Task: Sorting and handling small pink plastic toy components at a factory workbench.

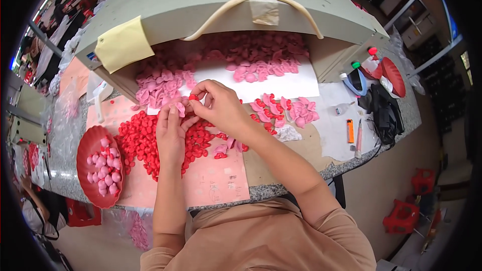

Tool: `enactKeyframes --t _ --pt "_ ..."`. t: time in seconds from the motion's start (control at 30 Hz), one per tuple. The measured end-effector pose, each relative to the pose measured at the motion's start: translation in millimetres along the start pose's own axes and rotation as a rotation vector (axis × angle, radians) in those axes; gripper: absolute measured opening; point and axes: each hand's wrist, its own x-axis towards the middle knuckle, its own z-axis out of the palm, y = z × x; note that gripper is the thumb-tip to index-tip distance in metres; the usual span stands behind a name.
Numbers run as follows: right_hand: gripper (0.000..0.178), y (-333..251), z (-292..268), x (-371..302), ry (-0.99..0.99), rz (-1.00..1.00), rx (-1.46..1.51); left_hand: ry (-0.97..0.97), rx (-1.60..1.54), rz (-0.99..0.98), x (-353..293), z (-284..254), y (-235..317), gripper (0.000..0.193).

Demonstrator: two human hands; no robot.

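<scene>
My left hand (172, 131) rests over a heap of small red pieces (143, 140) and pinches a small pink piece (180, 108) at its fingertips. Just above it, my right hand (217, 105) holds a small red piece (192, 98) between thumb and fingers, almost touching the pink one. Both hands meet over the pink sheet (216, 180) on the worktop. A pile of loose pink pieces (160, 83) lies just beyond the hands, inside the open grey box.
A red tray (88, 145) with pink pieces stands at left. A grey box (201, 5) arches over the back of the bench. Joined pink-and-red pieces (283, 110) lie at right, with an orange lighter (350, 131), a glue bottle (372, 60) and a black bag (384, 110).
</scene>
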Motion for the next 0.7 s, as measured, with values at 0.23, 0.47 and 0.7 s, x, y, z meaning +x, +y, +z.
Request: enactKeyframes --t 0.23,0.47,0.7 --pt "0.018 15.3 -2.3 -27.7 0.233 -0.261 -0.162 -0.122 0.058 -0.049 -11.1 9.6 -13.2 0.028" --pt "0.025 27.6 -22.6 -36.3 0.104 -0.044 -0.113 -0.137 0.142 -0.138 -12.1 9.7 -22.1 0.028" --pt "0.031 19.7 -33.1 -35.9 -0.106 0.312 0.486 -0.091 0.415 0.011 -14.4 14.6 -22.2 0.024"
